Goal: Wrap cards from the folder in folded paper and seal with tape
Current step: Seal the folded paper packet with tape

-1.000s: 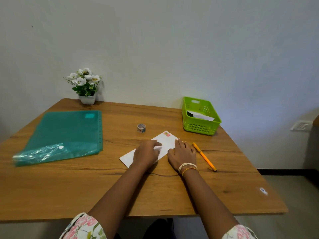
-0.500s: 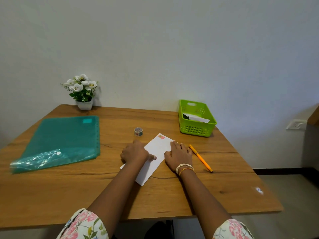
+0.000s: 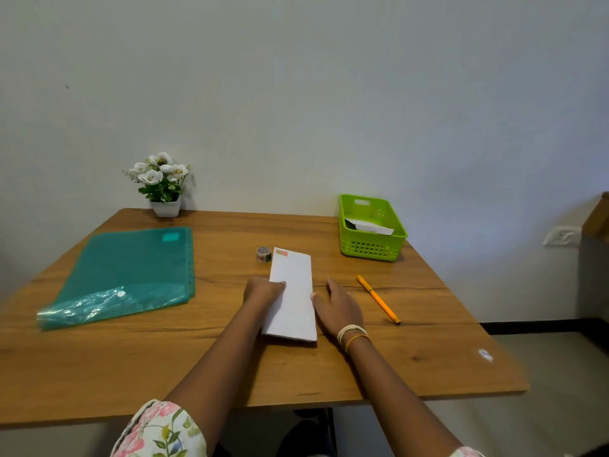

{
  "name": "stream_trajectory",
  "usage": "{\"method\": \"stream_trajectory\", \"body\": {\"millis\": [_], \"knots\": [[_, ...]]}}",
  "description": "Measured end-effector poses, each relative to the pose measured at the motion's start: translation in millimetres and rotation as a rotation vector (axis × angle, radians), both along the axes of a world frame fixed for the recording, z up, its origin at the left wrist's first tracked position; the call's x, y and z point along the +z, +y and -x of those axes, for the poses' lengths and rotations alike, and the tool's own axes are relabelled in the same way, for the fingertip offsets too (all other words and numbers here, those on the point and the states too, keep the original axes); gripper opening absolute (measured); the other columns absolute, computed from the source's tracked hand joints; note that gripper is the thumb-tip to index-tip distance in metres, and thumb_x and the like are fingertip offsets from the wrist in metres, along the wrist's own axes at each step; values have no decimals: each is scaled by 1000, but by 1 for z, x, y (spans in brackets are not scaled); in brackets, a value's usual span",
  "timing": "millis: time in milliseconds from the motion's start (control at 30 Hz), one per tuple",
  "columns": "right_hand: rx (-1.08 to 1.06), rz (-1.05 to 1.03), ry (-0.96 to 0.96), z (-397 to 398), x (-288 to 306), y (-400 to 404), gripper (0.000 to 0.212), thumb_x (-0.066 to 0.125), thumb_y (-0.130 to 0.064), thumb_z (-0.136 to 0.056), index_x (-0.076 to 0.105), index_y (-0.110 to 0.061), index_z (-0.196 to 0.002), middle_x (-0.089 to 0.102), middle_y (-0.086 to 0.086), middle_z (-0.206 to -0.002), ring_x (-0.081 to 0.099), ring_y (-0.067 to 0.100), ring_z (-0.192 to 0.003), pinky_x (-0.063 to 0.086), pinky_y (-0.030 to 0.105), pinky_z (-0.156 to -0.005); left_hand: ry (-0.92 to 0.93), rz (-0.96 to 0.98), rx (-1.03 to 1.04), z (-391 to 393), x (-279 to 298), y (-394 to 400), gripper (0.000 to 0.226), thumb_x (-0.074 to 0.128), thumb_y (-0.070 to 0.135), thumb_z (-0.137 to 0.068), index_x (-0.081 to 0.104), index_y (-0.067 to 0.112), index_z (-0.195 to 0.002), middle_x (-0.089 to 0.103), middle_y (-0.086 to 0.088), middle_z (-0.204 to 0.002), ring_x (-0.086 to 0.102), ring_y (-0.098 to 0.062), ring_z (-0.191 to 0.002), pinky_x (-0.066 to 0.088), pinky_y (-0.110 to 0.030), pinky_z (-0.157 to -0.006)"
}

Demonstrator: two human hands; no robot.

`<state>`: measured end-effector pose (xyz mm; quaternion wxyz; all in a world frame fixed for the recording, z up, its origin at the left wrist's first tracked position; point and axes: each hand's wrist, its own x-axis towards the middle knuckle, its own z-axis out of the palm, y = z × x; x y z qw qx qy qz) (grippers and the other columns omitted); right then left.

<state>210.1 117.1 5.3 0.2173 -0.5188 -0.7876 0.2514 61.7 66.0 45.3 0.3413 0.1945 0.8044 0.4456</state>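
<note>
Sleeves: a floral sleeve [image 3: 161, 430] shows at the near left edge, and a bit of the same print at the near right; both forearms reach out over the bench [image 3: 412, 367].
Bench: wooden, with dark grain lines running across it; its near edge lies just past the sleeves.
Folded paper: a long white packet [image 3: 291, 296] lies flat in the middle of the bench, its long side running near to far, with a small reddish piece of tape on its far left corner.
Left hand: the left hand [image 3: 262, 290] sits at the left edge of the folded paper, fingers curled, thumb on top of the sheet; it seems to pinch that edge, but the underside is hidden.
Right hand: the right hand [image 3: 337, 306] lies flat on the bench just right of the folded paper, fingers spread and released, thumb tip touching the paper's right edge; bangles [image 3: 352, 334] circle the wrist.
Pen: an orange pen [image 3: 378, 299] lies slantwise on the bench right of the right hand, apart from it.
Folder: a green see-through folder [image 3: 131, 272] lies flat on the left side of the bench, well apart from the hands; its near end is crinkled and shiny.
Tape roll: a small roll [image 3: 263, 254] stands just left of the paper's far corner.
Basket: a bright green basket [image 3: 372, 247] stands at the far right of the bench with white papers inside.
Plant: white flowers in a white pot [image 3: 163, 183] stand at the far left, against the wall [image 3: 296, 94].
</note>
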Motion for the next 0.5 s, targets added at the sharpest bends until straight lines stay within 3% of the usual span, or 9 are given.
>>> {"method": "stream_trajectory", "body": {"millis": [100,200,267,367,467,500], "knots": [[-128,193,456,-6,10,-9,45,59,-31,-89,55,-18,-132,64,3,-126,60,17,-109,48,32,-91,-141,-116,101,-11,-3,0,30,71,19,-85,60,2,-108,67,-15,-112,65,-33,-95,56,-42,-85],[-188,511,774,-12,28,-7,32,65,-12,-87,61,-1,-117,67,10,-105,63,18,-85,49,25,-66,-258,-203,150,-20,-1,3,30,71,17,-86,58,2,-108,67,-15,-112,66,-33,-93,57,-43,-82],[-170,669,771,-15,37,-7,20,63,-4,-87,64,0,-106,65,15,-95,62,26,-83,51,30,-62,-295,-243,166,-25,4,6,33,72,18,-86,59,1,-111,67,-15,-112,66,-32,-93,58,-40,-79],[-141,618,733,-17,46,-2,25,56,8,-85,63,1,-109,65,18,-97,63,32,-89,53,33,-65,-332,-271,102,-31,15,7,38,69,28,-88,57,4,-115,67,-13,-113,66,-30,-92,57,-38,-77],[-181,522,829,-21,61,9,28,54,10,-86,64,-3,-108,64,14,-94,61,26,-80,52,31,-59,-475,-109,-201,-33,32,-1,52,55,54,-90,51,9,-116,62,-20,-113,64,-36,-95,57,-41,-73],[-205,481,846,-22,65,14,27,54,9,-86,65,-3,-107,65,13,-94,61,25,-80,54,34,-63,-525,-20,-322,-32,37,-4,58,51,60,-89,50,8,-114,60,-24,-112,65,-39,-91,58,-41,-68]]}}
